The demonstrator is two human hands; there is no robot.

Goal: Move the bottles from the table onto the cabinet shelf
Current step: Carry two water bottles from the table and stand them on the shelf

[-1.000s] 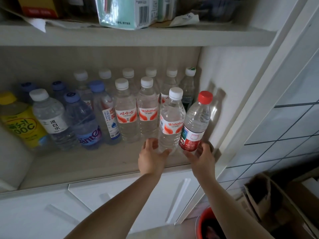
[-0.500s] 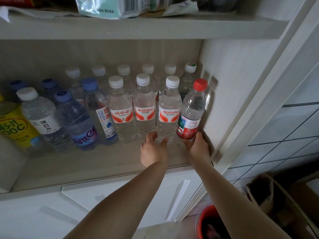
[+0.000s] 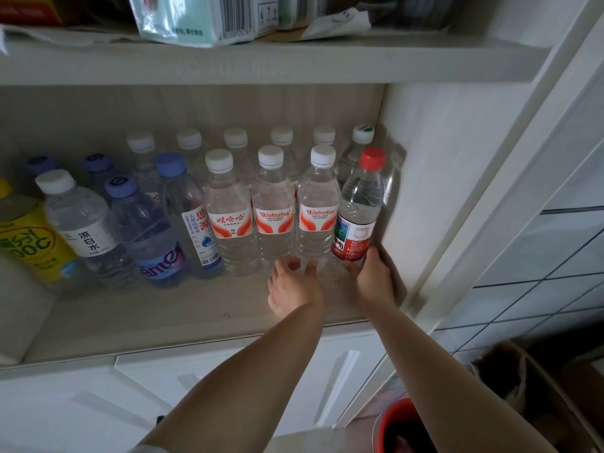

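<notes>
both hands reach into the cabinet shelf [image 3: 183,308], at the right end of the front row of bottles. the left hand [image 3: 294,286] has its fingers loosely spread at the foot of the white-capped bottle [image 3: 318,210] with the orange and white label; the fingertips look to be on its base, though the clear plastic and the blur there make the contact hard to judge. the right hand [image 3: 376,279] sits at the bottom of the red-capped bottle [image 3: 359,210], thumb up along its right side and fingers under its red label, so it seems to cup the base rather than grip it tight. that bottle leans a little to the right, close against the cabinet side wall [image 3: 434,191], and just beside the white-capped one. both stand on the shelf board. to their left, in the same row, are two more orange-labelled bottles [image 3: 251,210], then a blue-capped bottle with a white label [image 3: 188,210], a purple-labelled bottle [image 3: 147,237], a white-capped bottle with black characters [image 3: 81,220] and a yellow bottle [image 3: 29,243] at the far left. a back row of white-capped bottles [image 3: 235,138] stands behind them. on the upper shelf [image 3: 261,60] lies a pale green pack [image 3: 196,18]. low at the right are a red bucket [image 3: 398,423] and a cardboard box [image 3: 529,387].
</notes>
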